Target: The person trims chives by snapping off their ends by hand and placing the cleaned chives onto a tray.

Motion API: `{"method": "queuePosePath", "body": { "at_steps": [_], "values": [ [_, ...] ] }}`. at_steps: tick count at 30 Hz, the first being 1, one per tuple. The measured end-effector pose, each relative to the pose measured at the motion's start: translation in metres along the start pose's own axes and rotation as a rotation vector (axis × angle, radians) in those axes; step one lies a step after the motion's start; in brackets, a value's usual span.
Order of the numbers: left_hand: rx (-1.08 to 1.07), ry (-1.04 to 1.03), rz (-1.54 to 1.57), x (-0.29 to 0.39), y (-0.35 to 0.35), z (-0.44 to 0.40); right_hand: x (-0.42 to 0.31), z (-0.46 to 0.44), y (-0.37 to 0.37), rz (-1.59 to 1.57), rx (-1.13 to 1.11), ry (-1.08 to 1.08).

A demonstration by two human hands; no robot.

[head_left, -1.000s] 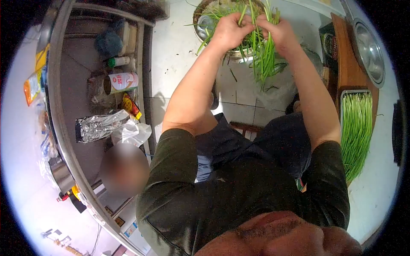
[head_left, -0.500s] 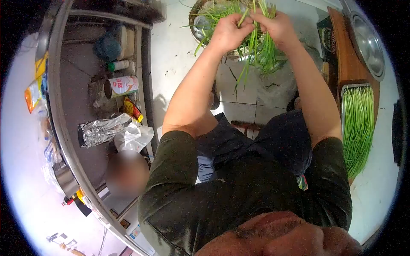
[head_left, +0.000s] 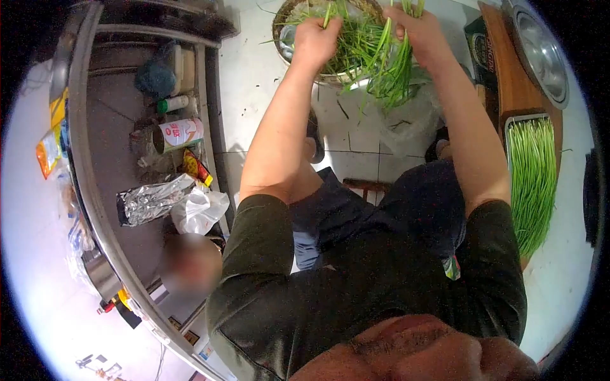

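Observation:
At the top of the view, my left hand (head_left: 316,43) is closed in a pinch around a few green chive blades that poke up past its fingers. My right hand (head_left: 420,37) grips a bunch of chives (head_left: 395,79), whose long leaves hang down below it. The hands are apart, one on either side of a round basin (head_left: 277,39). Loose green leaves (head_left: 356,44) lie tangled over the basin, and a clear plastic bag (head_left: 410,127) is under the hanging bunch.
On my right, a tray of aligned green stalks (head_left: 532,184) and a metal bowl (head_left: 540,57) sit on a brown wooden board (head_left: 502,76). The shelf on my left holds a tin (head_left: 181,134), silver foil packaging (head_left: 152,202) and a white plastic bag (head_left: 200,209). Dark scraps dot the tiled floor.
My hands were close together at the bunch. Now the left has moved away to the left with a few blades, while the right has shifted slightly right, still holding the bunch.

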State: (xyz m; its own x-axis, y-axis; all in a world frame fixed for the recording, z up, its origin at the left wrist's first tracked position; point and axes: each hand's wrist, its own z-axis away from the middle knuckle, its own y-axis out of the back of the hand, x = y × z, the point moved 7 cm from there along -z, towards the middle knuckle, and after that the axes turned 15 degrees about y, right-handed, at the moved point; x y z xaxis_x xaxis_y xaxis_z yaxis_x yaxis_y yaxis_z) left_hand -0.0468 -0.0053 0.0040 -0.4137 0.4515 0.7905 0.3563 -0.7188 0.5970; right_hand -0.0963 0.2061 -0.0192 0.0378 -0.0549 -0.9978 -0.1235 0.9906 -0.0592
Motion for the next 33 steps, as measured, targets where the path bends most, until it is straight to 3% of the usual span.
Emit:
{"method": "queuePosePath", "body": {
  "at_steps": [1, 4, 10, 13, 16, 18, 20, 23, 26, 29, 33],
  "values": [
    [0.250, -0.091, 0.037, 0.010, -0.003, 0.009, 0.000, 0.000, -0.001, -0.078, -0.006, 0.014],
    [0.242, -0.081, 0.128, 0.003, -0.005, 0.004, -0.010, 0.004, 0.001, -0.049, 0.002, 0.039],
    [-0.184, 0.036, 0.380, -0.014, -0.014, -0.011, -0.009, 0.007, 0.000, -0.058, 0.013, -0.046],
    [-0.431, 0.066, 0.550, -0.018, -0.023, -0.010, -0.025, 0.014, -0.001, 0.134, 0.032, 0.006],
    [-0.777, 0.031, 0.714, -0.017, -0.035, -0.008, -0.030, 0.020, -0.011, 0.132, -0.122, 0.027],
    [-0.963, 0.016, 0.759, -0.011, -0.038, -0.002, -0.001, 0.009, -0.021, -0.033, -0.203, 0.080],
    [-0.916, 0.084, 0.717, 0.013, -0.027, 0.016, 0.023, 0.009, -0.029, -0.140, -0.269, 0.076],
    [-0.618, 0.038, 0.561, 0.010, -0.031, 0.018, 0.035, 0.008, -0.043, -0.190, -0.341, 0.036],
    [-0.577, 0.059, 0.575, 0.000, -0.034, 0.010, 0.036, 0.010, -0.049, -0.186, -0.387, 0.068],
    [-0.517, 0.058, 0.679, -0.003, -0.026, -0.001, 0.022, 0.019, -0.051, -0.203, -0.289, -0.070],
    [-0.772, 0.112, 0.785, 0.014, -0.005, 0.015, 0.036, 0.013, -0.045, -0.338, -0.251, -0.117]
  ]
}}
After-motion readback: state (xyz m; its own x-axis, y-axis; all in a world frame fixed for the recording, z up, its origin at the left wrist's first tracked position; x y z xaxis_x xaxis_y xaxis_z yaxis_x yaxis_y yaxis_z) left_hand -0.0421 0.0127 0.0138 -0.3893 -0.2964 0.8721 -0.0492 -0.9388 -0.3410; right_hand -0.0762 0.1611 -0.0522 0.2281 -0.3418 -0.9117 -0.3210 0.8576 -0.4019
